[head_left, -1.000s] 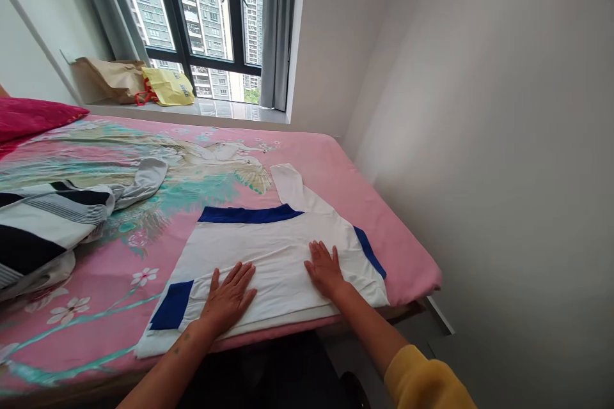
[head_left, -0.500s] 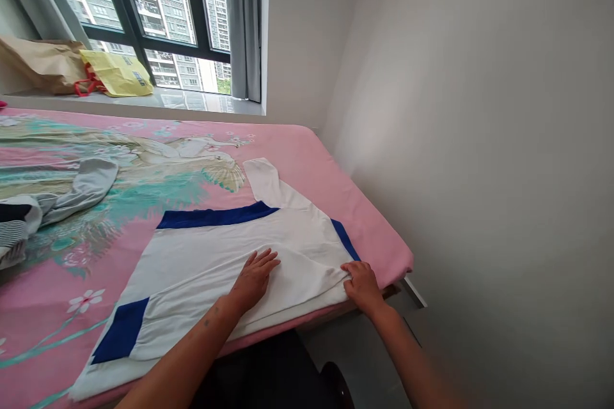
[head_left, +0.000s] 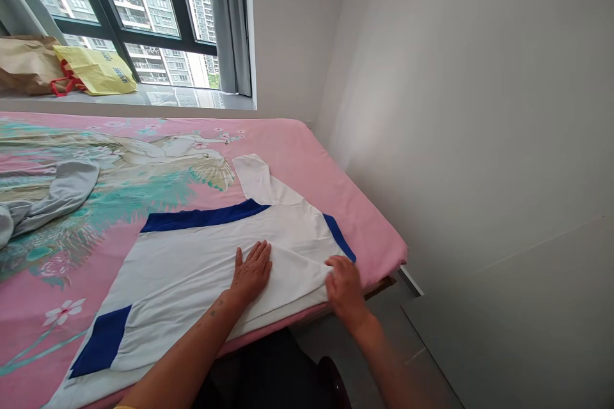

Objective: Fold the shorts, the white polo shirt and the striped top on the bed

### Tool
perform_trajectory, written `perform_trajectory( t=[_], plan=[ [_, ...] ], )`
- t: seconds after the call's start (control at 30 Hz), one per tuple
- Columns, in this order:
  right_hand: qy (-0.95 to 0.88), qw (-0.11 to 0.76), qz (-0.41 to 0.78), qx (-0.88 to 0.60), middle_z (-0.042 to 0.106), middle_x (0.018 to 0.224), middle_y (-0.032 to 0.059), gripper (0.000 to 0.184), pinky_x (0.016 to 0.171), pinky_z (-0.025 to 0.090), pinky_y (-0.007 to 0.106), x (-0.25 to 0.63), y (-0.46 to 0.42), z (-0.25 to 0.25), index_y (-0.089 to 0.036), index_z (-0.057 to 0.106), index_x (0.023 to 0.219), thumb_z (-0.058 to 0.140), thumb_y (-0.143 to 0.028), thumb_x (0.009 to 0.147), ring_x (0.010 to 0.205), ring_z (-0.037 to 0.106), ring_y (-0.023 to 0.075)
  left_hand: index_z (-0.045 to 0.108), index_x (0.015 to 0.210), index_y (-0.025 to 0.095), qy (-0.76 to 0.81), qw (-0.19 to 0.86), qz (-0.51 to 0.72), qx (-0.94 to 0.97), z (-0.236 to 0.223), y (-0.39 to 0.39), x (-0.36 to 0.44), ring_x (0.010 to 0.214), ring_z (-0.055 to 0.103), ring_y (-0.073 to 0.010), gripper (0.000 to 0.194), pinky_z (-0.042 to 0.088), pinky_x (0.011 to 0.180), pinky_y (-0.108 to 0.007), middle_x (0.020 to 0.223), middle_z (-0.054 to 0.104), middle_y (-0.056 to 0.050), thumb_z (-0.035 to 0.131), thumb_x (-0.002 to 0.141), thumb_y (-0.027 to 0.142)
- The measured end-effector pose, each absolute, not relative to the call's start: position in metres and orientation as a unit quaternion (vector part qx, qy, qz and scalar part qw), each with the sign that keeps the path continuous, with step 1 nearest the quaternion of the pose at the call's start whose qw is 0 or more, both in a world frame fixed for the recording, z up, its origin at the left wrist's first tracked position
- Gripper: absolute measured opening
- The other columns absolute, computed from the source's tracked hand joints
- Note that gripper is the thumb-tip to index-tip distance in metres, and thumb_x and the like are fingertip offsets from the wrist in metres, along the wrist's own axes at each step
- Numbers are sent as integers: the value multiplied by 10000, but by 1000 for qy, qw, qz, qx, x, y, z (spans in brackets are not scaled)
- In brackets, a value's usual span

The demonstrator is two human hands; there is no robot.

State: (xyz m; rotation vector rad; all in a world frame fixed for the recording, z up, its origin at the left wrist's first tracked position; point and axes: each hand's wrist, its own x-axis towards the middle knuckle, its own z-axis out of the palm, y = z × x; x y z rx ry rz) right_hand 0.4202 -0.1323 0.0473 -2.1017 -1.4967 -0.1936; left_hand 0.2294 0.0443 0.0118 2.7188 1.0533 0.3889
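Note:
A white shirt with dark blue panels lies spread along the near edge of the bed, lightly creased. One white sleeve points away toward the window. My left hand rests flat on the middle of the shirt, fingers stretched out. Over the shirt's right end, close to a blue strip, is my right hand. Its fingers are bent, with a gap between thumb and forefinger, and no cloth shows between them. The hand is slightly blurred.
Pink patterned bedding covers the bed. A grey garment lies at the left. On the windowsill are a brown paper bag and a yellow bag. A wall stands at the right, beyond the bed's corner.
My right hand has let go of the shirt's edge and shifted left over the cloth. My left hand has flattened on the shirt. The view has turned slightly right.

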Motion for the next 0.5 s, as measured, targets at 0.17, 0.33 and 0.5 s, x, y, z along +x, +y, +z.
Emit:
perform_trajectory(
  t=[0.17, 0.33, 0.5],
  plan=[
    [-683, 217, 17, -697, 350, 1471, 55, 480, 1149, 85, 456, 363, -108, 29, -181, 392, 1375, 356, -374, 937, 1388, 208, 222, 444, 1344, 247, 267, 85, 142, 949, 16, 34, 233, 1364, 311, -232, 444, -8, 1126, -563, 1448, 407, -64, 294, 926, 264],
    [-606, 147, 24, -782, 323, 1479, 97, 553, 1114, 53, 559, 405, -117, -9, -166, 348, 1409, 365, -429, 923, 1380, 239, 262, 329, 1414, 276, 307, 103, 104, 940, 7, 33, 227, 1380, 269, -259, 516, -12, 1102, -612, 1495, 318, -39, 331, 923, 434],
    [-475, 287, -98, -826, 563, 1258, 145, 433, 1038, 275, 513, 472, -159, -8, -138, 542, 1223, 336, -365, 917, 1217, 447, 268, 264, 1440, 287, 322, 97, 101, 936, 3, 33, 225, 1401, 214, -231, 537, -32, 1115, -578, 1517, 262, -7, 300, 928, 444]
  ],
)
